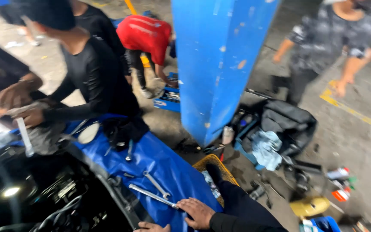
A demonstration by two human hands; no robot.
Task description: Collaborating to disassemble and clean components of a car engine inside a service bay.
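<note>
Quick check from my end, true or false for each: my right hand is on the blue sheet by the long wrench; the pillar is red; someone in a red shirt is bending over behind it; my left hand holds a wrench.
1. The right hand rests on the blue sheet, fingers at the end of the long wrench. True.
2. The pillar is red. False: it is blue.
3. A person in a red shirt bends over beyond the pillar. True.
4. The left hand holds a wrench. False: it holds nothing visible at the frame's bottom edge.
</note>
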